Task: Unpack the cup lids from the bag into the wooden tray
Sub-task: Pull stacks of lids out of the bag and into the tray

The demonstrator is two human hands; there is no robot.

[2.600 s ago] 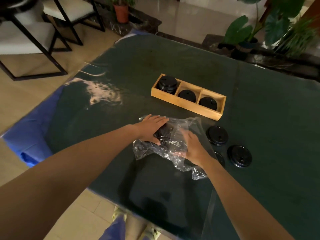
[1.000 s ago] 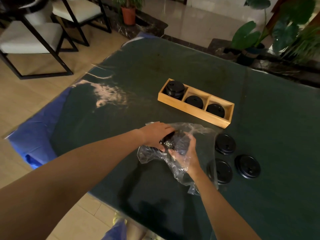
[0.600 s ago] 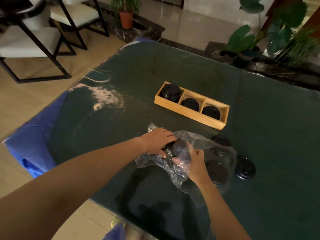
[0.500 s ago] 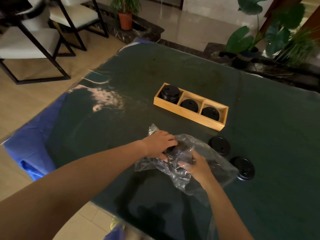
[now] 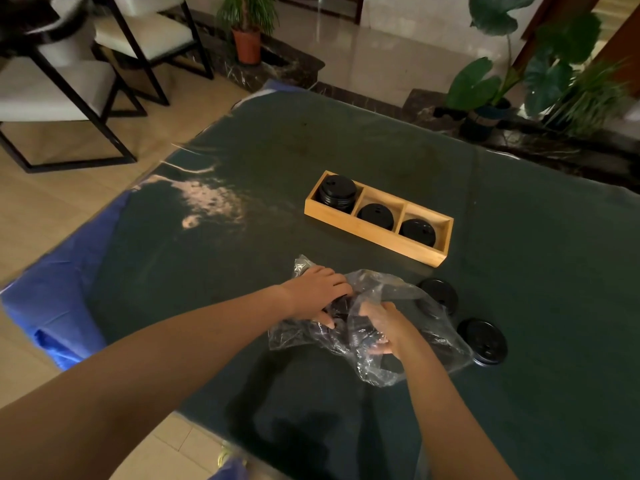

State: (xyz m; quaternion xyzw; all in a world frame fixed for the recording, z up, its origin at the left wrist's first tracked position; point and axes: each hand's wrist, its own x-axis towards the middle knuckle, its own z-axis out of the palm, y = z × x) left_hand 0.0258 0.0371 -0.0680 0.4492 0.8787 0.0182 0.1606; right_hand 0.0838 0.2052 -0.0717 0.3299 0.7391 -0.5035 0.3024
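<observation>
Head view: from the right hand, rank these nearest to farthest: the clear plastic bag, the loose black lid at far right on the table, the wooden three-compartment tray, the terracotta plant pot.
1. Clear plastic bag: gripped by the right hand.
2. Loose black lid: on the table, to its right.
3. Wooden tray: farther back on the table.
4. Terracotta plant pot: on the floor beyond the table, back left.

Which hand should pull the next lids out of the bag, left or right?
Right, probably. The right hand is already reaching into the bag at its open end, against the dark lids inside. The left hand presses on the bag's closed end, steadying it, so it is better kept there.
</observation>
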